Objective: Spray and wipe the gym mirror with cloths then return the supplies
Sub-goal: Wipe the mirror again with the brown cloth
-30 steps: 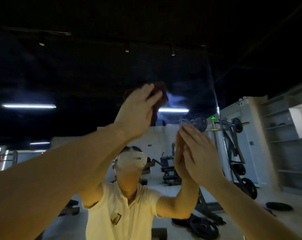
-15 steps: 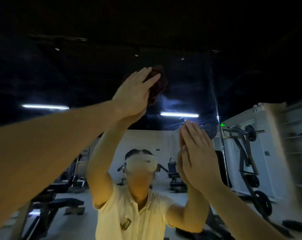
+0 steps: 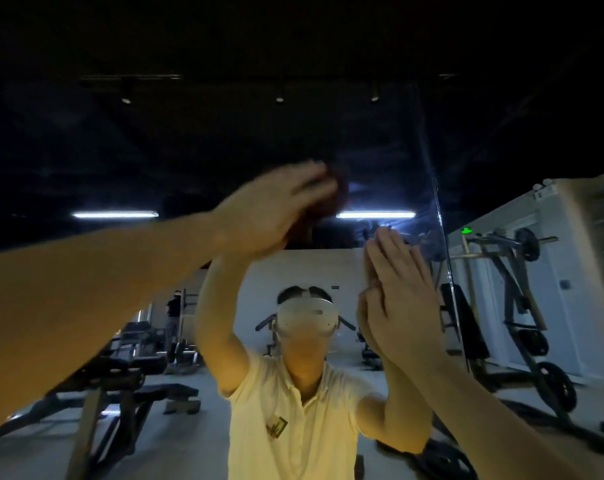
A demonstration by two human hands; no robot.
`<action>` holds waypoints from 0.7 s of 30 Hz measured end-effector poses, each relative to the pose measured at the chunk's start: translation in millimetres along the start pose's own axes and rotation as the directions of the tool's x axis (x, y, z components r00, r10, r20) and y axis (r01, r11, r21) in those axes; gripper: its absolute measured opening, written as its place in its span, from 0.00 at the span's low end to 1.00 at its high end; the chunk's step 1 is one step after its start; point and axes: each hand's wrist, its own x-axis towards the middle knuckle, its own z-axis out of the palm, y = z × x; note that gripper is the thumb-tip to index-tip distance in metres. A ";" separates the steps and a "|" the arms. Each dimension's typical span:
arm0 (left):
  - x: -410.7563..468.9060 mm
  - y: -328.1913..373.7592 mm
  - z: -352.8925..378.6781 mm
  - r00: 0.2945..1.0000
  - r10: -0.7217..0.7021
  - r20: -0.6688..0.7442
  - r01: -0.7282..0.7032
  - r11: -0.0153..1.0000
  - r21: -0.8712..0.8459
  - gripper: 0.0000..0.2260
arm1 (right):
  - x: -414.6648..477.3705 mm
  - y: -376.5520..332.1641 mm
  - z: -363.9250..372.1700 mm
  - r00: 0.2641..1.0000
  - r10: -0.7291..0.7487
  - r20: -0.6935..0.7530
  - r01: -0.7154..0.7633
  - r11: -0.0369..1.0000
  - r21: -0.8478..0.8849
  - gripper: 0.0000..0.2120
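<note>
Mirror (image 3: pixel 189 147), gym wall: fills my view ahead of both grips. A vertical seam (image 3: pixel 440 237) runs just right of the right grip.

Item 1, left grip (image 3: pixel 273 209): raised high, fingers laid fairly straight over a dark red cloth (image 3: pixel 340 199), pressing it to the glass. Nothing curls round the cloth as far as the blur lets me tell. The cloth shows only past the fingertips and under the palm.

Item 2, right grip (image 3: pixel 401 299): lower than the left grip and to its right. It lies flat and fully open against the glass, holding nothing, and meets its own reflection there.

Item 3, haze (image 3: pixel 363 190): pale smear on the glass just right of the cloth, above the right grip.

Item 4, reflected room: a person's pale shirt (image 3: pixel 293 427) below and between the grips, and a weight bench (image 3: pixel 148 393) below the left forearm.

Not in view: the spray bottle, any second cloth, and wherever the supplies belong.

Status, my judgement: this is the wiping stage, working on the upper glass. The haze suggests the patch beside the cloth is not yet dry. I cannot tell how much of the lower glass is done. Returning the supplies is still left.
</note>
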 end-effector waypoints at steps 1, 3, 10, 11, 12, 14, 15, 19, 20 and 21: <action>14.4 0.9 -2.9 0.984 -0.169 -0.060 0.166 0.985 -0.054 0.32 | -1.5 1.4 -0.2 1.000 -0.012 0.019 0.013 0.999 -0.033 0.28; 29.5 25.3 3.4 0.909 -0.400 -0.116 0.382 0.912 -0.150 0.31 | -2.4 4.0 -1.9 0.999 -0.024 0.043 0.026 0.999 -0.047 0.28; -40.7 77.8 33.7 0.997 0.039 -0.063 -0.045 0.995 -0.091 0.34 | -4.9 0.1 -6.6 1.000 0.026 0.015 -0.027 0.998 0.059 0.28; -48.6 62.9 31.4 0.999 0.022 -0.040 -0.024 0.999 -0.049 0.37 | -5.1 -1.4 -5.1 0.999 0.042 0.023 -0.043 0.999 0.031 0.29; -56.4 48.0 28.0 0.998 -0.047 -0.039 0.046 0.999 -0.030 0.39 | -4.9 -2.8 -3.1 0.998 0.055 0.032 -0.055 0.998 -0.007 0.30; -77.6 13.6 19.3 0.969 -0.234 -0.074 0.231 0.972 -0.049 0.36 | -5.6 -8.5 1.0 0.995 0.083 0.046 -0.079 0.993 -0.088 0.31; -92.0 -4.6 15.9 0.935 -0.345 -0.087 0.339 0.938 -0.075 0.32 | -6.2 -12.0 3.3 0.994 0.098 0.052 -0.091 0.988 -0.121 0.31; -127.7 -28.2 17.4 0.632 -0.759 -0.158 0.736 0.652 -0.182 0.28 | -9.4 -19.7 8.5 0.989 0.135 0.066 -0.123 0.980 -0.160 0.32; -122.3 -17.4 20.3 0.562 -0.808 -0.174 0.782 0.588 -0.207 0.28 | -10.2 -20.6 9.2 0.988 0.139 0.069 -0.126 0.979 -0.157 0.31; -112.8 -2.1 23.1 0.528 -0.827 -0.194 0.796 0.561 -0.227 0.28 | -10.7 -20.9 9.3 0.987 0.142 0.073 -0.129 0.979 -0.156 0.31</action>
